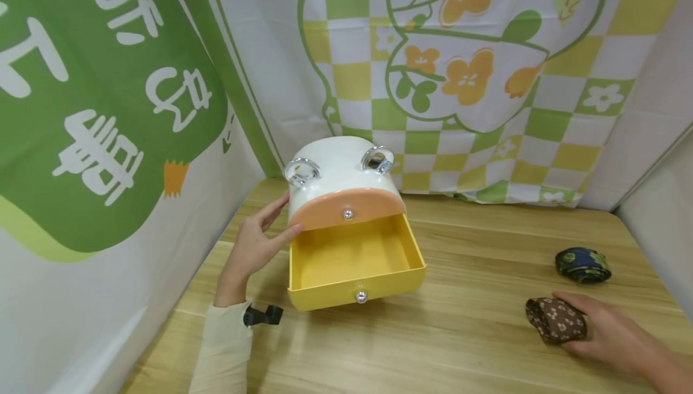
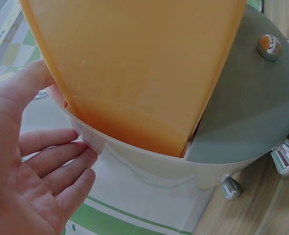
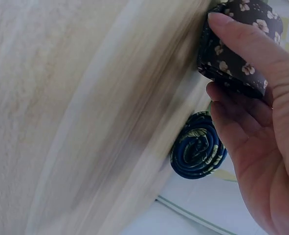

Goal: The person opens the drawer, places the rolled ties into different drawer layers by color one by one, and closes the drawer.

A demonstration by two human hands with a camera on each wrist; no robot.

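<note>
A small white drawer box (image 1: 332, 162) with an orange upper drawer (image 1: 325, 210) stands at the table's back. Its yellow lower drawer (image 1: 352, 255) is pulled out, with nothing inside. My left hand (image 1: 254, 243) holds the box's left side, thumb at the front edge by the drawers. In the left wrist view, the left fingertips (image 2: 89, 155) touch the white side wall. At the right, my right hand (image 1: 612, 334) grips a rolled brown flowered necktie (image 1: 552, 320) between thumb and fingers. Just beyond it lies a rolled blue-green necktie (image 1: 582, 265).
A wooden table (image 1: 460, 322) carries all of this. Printed cloths hang behind (image 1: 487, 159) and to the left (image 1: 178, 249). Two silver rings (image 1: 377, 159) stick up from the box's top. On my left wrist sits a black camera mount (image 1: 263, 315).
</note>
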